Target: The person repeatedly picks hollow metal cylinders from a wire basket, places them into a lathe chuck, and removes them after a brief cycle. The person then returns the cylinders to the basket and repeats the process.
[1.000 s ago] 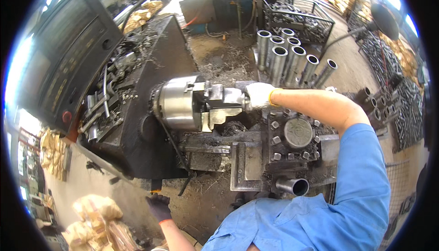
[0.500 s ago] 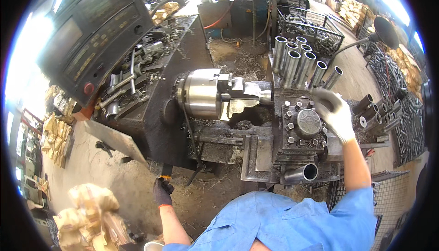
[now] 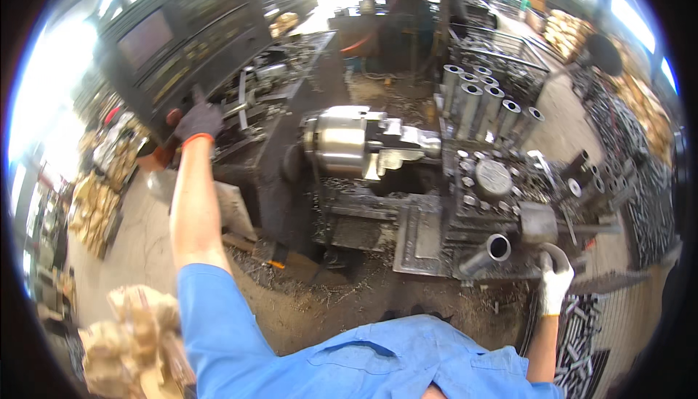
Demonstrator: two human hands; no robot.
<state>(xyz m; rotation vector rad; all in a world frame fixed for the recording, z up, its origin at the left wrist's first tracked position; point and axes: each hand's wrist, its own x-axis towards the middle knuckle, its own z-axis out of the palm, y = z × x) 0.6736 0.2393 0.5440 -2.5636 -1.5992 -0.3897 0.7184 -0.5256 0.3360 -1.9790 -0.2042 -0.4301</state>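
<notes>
My left hand point(image 3: 198, 118), in a dark glove with an orange cuff, is raised at the lower edge of the control panel point(image 3: 163, 61). Its index finger stretches toward the panel, beside a red knob point(image 3: 173, 117); whether it touches is unclear. My right hand point(image 3: 556, 283), in a white glove with grey fingertips, is at the carriage's front right corner. Its fingers curl round something I cannot make out. Nearby, a metal tube point(image 3: 486, 255) lies tilted below the square tool post point(image 3: 493, 179). A shiny lathe chuck point(image 3: 342, 142) with stepped jaws sits in the middle.
Several upright steel tubes point(image 3: 491, 105) stand behind the tool post. More tubes point(image 3: 596, 184) lie stacked at the right. Tools and chips cover the headstock point(image 3: 273, 86). Paper sacks point(image 3: 138, 341) are at the lower left; a wire-mesh bin point(image 3: 582, 341) is at the lower right.
My left hand has risen from low beside the machine to the control panel. The right hand has moved from the tool post toward me, to the carriage's front corner. The view has shifted slightly.
</notes>
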